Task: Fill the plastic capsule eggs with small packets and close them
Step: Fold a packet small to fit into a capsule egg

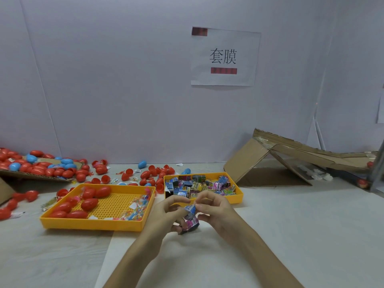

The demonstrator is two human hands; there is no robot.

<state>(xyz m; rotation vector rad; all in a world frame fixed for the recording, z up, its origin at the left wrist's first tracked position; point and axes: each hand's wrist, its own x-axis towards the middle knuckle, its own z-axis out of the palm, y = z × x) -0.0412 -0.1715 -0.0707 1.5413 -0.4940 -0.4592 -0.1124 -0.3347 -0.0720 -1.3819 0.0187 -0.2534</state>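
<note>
- Two hands, I note — left hand (pixel 166 213) and right hand (pixel 216 210) — both pinching one glossy printed packet (pixel 190 217) above the table (pixel 291 225).
- Two yellow plastic trays: gridded tray (pixel 91 224), smooth red eggs (pixel 89 204); small tray (pixel 236 197), heaped packets (pixel 201 185).

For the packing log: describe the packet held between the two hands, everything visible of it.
The packet is small, boxy and glossy (possibly two together), printed in blue, pink and white with blurred barcode-like marks. It sits tilted above the white table, in front of the yellow tray of similar packets. The left hand grips its lower part; the right hand pinches its top.
</note>
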